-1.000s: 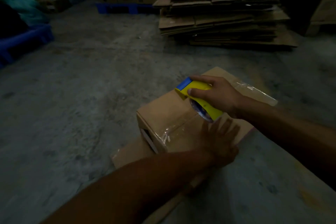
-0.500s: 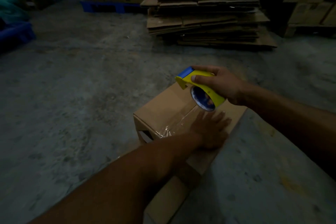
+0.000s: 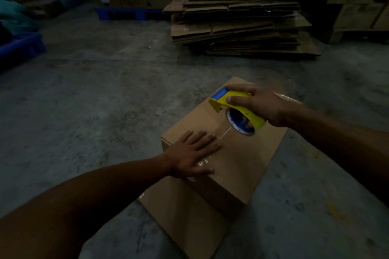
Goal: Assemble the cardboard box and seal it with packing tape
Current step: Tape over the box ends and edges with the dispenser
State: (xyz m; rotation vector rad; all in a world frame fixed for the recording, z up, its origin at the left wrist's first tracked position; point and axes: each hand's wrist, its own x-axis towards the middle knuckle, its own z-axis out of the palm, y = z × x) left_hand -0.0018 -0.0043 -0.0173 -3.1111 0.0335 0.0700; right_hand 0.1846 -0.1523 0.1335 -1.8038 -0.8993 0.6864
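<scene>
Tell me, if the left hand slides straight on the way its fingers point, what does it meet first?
Probably the tape dispenser held in the right hand. The left hand lies flat on the cardboard box, fingers pointing along the clear tape toward it, though the dispenser may sit slightly above.

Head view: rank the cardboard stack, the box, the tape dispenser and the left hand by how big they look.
1. Cardboard stack and box: similar spread in the picture; the box is much nearer, so unsure.
2. Left hand and tape dispenser: about alike, too close to rank.
</scene>
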